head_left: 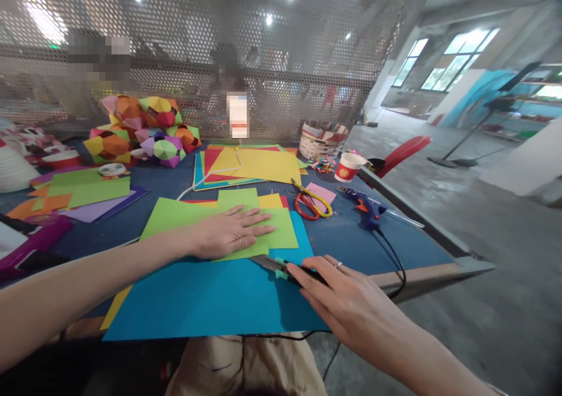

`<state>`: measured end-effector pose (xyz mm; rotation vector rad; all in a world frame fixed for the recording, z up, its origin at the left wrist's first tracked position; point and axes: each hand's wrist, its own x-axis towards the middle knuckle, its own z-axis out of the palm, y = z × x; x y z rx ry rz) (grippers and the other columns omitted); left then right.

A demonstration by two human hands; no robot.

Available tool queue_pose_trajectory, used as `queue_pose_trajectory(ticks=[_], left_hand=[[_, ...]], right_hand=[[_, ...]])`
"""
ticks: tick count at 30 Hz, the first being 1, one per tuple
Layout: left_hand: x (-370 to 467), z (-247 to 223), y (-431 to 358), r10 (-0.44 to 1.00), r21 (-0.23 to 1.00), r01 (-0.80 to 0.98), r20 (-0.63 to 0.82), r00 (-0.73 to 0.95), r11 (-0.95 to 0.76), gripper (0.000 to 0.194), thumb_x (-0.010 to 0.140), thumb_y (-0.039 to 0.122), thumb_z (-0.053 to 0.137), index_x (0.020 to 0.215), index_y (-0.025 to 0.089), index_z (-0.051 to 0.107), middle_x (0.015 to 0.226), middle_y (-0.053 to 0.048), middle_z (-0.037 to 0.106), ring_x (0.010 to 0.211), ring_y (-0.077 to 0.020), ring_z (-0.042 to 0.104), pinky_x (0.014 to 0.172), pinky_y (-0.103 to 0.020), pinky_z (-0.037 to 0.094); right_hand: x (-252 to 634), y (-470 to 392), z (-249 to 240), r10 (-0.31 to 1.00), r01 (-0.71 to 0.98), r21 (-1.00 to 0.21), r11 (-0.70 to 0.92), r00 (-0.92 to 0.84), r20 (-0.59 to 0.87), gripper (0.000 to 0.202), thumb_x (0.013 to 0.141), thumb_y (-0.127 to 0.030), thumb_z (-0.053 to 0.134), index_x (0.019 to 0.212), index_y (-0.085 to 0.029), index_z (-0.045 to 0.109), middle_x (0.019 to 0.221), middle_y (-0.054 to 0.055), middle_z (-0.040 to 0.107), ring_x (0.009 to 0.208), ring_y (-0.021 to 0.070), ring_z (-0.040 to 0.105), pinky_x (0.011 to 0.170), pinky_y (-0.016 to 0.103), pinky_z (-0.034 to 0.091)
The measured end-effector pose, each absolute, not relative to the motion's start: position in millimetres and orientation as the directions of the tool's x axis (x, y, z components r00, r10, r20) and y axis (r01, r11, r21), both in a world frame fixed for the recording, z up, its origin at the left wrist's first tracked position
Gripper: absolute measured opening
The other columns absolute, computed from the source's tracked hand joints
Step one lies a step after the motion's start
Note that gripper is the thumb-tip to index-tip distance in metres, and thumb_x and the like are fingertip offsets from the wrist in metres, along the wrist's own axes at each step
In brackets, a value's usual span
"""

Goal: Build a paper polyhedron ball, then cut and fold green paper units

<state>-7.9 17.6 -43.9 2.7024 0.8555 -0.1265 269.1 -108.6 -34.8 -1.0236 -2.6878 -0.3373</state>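
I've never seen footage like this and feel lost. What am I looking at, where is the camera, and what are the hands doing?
There is no machine here: a camera on a person's head looks down at their own bare hands. The left hand lies flat on a green sheet, which rests on a blue sheet. The right hand grips a utility knife at the green sheet's edge. On the blue table lie scissors, a glue gun, a paper cup and more coloured paper.
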Motion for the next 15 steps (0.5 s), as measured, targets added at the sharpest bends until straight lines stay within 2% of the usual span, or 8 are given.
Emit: queue_pose_trajectory(ticks=[15], left_hand=[[-6.1, -39.3, 15.3, 0.549, 0.247, 0.583, -0.199, 0.812, -0.774, 0.057, 0.107, 0.054, 0.018, 0.16, 0.036, 0.026, 0.172, 0.002, 0.01, 0.159, -0.0232, 0.005, 0.128, -0.051, 0.003]], right_hand=[[258.4, -106.1, -35.1, 0.585, 0.649, 0.103, 0.754, -0.734, 0.343, 0.034, 0.099, -0.015, 0.045, 0.128, -0.012, 0.064, 0.104, 0.013, 0.068, 0.084, 0.0235, 0.069, 0.067, 0.036, 0.062]])
